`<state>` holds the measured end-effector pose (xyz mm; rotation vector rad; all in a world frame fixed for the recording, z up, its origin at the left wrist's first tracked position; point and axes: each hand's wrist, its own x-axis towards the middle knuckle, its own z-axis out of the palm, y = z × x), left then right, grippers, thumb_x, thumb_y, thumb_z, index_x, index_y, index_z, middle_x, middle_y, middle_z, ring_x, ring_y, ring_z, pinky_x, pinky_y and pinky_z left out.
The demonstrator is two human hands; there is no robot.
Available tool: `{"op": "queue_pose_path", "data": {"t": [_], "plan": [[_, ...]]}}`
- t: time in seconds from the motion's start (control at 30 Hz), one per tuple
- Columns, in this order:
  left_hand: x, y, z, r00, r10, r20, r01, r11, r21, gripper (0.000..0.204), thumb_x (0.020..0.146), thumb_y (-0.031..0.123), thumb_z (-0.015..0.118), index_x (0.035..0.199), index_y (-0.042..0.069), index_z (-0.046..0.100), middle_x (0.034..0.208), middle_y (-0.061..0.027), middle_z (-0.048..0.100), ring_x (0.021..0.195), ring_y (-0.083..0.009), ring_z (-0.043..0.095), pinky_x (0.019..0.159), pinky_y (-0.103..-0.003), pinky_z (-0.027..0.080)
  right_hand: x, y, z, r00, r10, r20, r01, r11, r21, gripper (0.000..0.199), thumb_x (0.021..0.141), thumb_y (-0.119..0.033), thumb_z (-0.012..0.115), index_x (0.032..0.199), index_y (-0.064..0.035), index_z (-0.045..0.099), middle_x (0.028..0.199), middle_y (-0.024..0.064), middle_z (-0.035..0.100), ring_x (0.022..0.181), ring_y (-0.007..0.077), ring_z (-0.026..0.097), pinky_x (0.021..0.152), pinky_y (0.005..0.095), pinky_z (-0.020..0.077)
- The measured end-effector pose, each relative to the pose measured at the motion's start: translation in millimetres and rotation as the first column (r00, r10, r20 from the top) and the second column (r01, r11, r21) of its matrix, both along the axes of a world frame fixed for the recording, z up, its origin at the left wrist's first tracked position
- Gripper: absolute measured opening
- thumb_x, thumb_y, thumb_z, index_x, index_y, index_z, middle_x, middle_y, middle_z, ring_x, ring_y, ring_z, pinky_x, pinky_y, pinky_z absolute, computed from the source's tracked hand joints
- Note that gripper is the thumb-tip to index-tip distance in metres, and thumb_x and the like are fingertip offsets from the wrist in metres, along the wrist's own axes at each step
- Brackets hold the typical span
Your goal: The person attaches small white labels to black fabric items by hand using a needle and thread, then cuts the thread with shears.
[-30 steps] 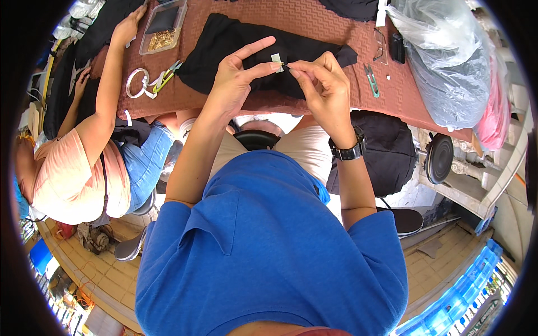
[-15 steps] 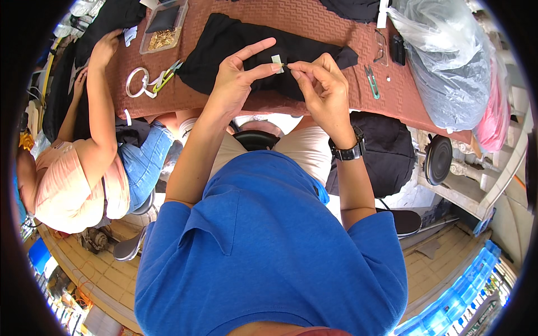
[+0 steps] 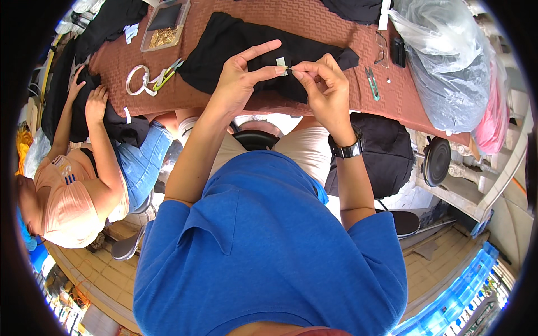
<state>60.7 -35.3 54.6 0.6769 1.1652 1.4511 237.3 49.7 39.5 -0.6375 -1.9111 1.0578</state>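
A: Left hand (image 3: 238,84) pinched a small pale tag (image 3: 281,63) between thumb and middle finger, index sticking up. Right hand (image 3: 319,84) had its fingers (image 3: 300,73) narrowed on something tiny at the tag's right edge, maybe a pin; too small to tell.

B: Where was the tag?

A: Held in the air between both hands, above the black garment (image 3: 246,45) lying on the reddish-brown surface (image 3: 314,22).

B: Risks?

A: My read: the grip was fingertip-only, so a slight twist could have dropped the tag onto the black cloth or over the near edge into the lap. If that was a pin, a slip could have pricked the left middle finger.

B: Room to move?

A: Tight. Near edge of the surface sat just below the hands. Green thread snips (image 3: 372,84) lay to the right, a clear plastic bag (image 3: 443,67) further right, a tape ring (image 3: 137,79) and clear box of small brass bits (image 3: 163,28) to the left. Another person's hands (image 3: 89,92) worked dark cloth at far left, well apart.
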Motion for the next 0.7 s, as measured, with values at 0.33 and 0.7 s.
{"op": "queue_pose_path", "data": {"t": [0.33,0.7], "plan": [[-1.3,0.7,-4.9,0.999,-0.031,-0.036,0.03,0.999,-0.04,0.052,0.081,0.003,0.079,0.132,0.006,0.065,0.102,-0.0041,0.071,0.094,-0.0078,0.064,0.098,-0.025,0.044,0.9,1.0,-8.1,0.998,0.039,-0.047,-0.046,0.986,-0.162,0.007,0.086,0.0,0.074,0.093,-0.0012,0.074,0.082,0.0045,0.063,0.075,0.012,0.062,0.069,0.0253,0.048],[2.7,4.2,-8.1,0.953,0.034,-0.301,-0.038,0.999,-0.007,0.051,0.08,0.008,0.081,0.129,0.008,0.068,0.109,-0.0044,0.071,0.102,-0.0093,0.062,0.101,-0.029,0.044,-1.8,1.2,14.8,0.996,0.079,0.03,-0.076,0.993,-0.095,0.011,0.088,0.005,0.067,0.098,0.0014,0.069,0.091,0.007,0.062,0.081,0.0173,0.063,0.075,0.0305,0.0525]]}}
